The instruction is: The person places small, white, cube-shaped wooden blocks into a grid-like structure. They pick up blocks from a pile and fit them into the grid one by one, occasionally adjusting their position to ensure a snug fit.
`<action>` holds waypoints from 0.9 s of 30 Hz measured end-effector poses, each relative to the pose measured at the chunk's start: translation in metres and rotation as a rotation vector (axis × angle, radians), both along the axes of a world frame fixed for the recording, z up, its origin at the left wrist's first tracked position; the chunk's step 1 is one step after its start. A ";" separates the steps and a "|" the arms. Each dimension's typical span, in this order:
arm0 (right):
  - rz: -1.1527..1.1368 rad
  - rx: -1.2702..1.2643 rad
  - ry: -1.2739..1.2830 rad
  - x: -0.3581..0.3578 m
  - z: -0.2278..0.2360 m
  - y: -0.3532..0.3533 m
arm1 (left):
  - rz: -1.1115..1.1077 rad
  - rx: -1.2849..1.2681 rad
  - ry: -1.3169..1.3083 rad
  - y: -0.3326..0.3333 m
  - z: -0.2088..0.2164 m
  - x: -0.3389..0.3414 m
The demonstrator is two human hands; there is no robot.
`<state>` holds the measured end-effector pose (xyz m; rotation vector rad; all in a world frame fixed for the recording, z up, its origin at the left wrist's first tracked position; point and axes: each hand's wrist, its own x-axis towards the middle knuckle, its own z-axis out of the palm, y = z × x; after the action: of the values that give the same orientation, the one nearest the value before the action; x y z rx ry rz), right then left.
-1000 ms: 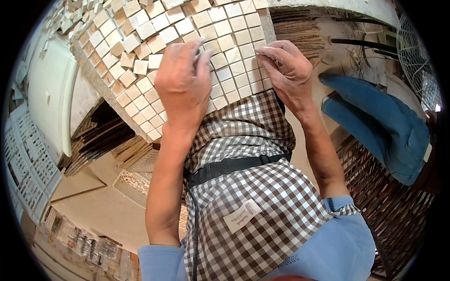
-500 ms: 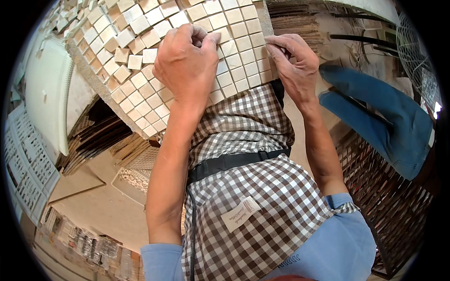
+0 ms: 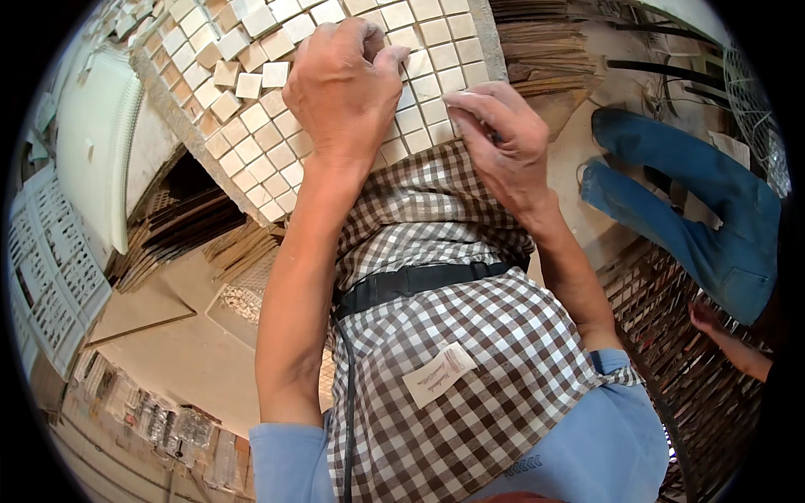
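- Nearest: checked apron [image 3: 436,327], upper folds right up by the near edge of the tile rows.
- Right hand [image 3: 507,138]: by the near right part of the rows. Thumb and forefinger tips almost together; cannot tell if a tile is pinched there.
- Left hand [image 3: 342,84]: farther in, over the middle of the rows. Thumb and forefinger curled, slight gap at the tips; cannot tell if the grip holds anything.
- Tiles [image 3: 423,86]: small cream squares in rows on the worktop [image 3: 490,50], under and around both hands. Looks like fingertip squaring-up; light sideways nudges and even joints should serve best, one hand steadying the neighbours.
- Loose tiles [image 3: 249,85]: askew, just left of the left hand. A low sweep of that wrist could knock them.
- Edges: narrow bare grey strip along the right side, so little margin for an outward push.
- Room: beyond the right edge, stacked brown sheets [image 3: 541,50]; farther right, another person's blue trousers [image 3: 713,226], well apart from the right hand.
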<state>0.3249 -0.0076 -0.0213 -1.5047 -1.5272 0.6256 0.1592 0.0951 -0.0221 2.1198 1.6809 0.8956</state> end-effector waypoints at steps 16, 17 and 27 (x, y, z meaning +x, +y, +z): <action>0.072 0.088 -0.321 -0.023 -0.014 0.030 | -0.023 -0.125 -0.230 -0.027 0.009 -0.043; 0.075 0.074 -0.323 -0.023 -0.012 0.031 | -0.030 -0.065 -0.217 -0.030 0.003 -0.043; 0.234 0.128 -0.240 -0.011 -0.013 0.028 | -0.077 0.014 -0.253 -0.053 -0.006 -0.042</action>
<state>0.3143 0.0200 -0.0339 -1.3524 -1.9098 0.4816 0.1175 0.0416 -0.0283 1.9687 1.4616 1.1027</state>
